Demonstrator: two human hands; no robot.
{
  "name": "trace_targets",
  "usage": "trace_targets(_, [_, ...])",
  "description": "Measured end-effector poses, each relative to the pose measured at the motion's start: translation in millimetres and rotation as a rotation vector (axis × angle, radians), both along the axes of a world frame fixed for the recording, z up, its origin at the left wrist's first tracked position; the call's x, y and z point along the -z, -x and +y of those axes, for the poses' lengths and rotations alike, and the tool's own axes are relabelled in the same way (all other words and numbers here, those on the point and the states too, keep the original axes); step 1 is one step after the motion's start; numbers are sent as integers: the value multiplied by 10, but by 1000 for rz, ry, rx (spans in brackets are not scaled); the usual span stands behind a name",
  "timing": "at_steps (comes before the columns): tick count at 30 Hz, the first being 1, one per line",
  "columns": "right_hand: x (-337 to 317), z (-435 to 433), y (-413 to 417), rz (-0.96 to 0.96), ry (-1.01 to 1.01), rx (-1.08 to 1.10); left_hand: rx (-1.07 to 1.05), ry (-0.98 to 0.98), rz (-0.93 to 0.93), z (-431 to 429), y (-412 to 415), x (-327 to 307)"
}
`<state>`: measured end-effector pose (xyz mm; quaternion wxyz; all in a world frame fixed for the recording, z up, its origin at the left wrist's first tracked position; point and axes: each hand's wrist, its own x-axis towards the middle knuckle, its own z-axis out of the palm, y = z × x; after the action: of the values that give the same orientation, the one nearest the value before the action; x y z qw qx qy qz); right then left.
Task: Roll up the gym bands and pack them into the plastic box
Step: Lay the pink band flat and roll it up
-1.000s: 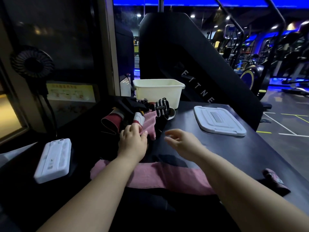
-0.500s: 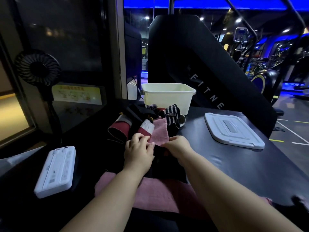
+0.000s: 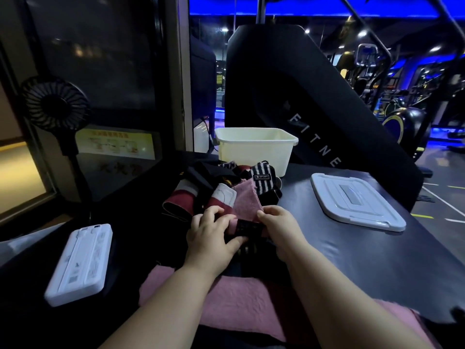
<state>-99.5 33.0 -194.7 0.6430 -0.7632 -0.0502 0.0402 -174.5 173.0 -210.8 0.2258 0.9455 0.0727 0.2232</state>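
Progress: early | left grip (image 3: 211,238), right grip (image 3: 279,227): both pinched on black end of pink fabric band (image 3: 247,202) | tangled heap of striped and maroon bands (image 3: 261,180) just beyond grips, unrolled | cream rectangular plastic box (image 3: 254,152) farther beyond, nothing seen packed.

You are looking at a rough pink cloth band (image 3: 245,201), a smooth plastic box (image 3: 254,157), and a faintly shiny worktop (image 3: 352,260).

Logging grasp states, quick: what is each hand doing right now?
Left hand: closed, gripping the pink band at its black end.
Right hand: closed, pinching the same pink band's edge.
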Motion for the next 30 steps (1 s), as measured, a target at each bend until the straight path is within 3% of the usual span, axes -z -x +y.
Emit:
trace_targets(5, [-32, -60, -24, -134, -59, -81, -20, 60, -114, 16, -76, -133])
trace_targets(10, [-264, -121, 62, -183, 72, -294, -85, 76, 31, 92, -296, -396])
trace_targets(15, [-348, -36, -128, -236, 402, -118, -150, 193, 55, 48, -475, -449])
trace_targets(18, [-311, 12, -174, -191, 371, -54, -149, 231, 6, -2, -470, -311])
trace_targets(23, [-99, 15, -255, -158, 290, 68, -87, 23, 45, 61, -438, -113])
trace_targets(30, [-110, 31, -281, -196, 187, 157, -157, -80, -2, 21, -464, -118])
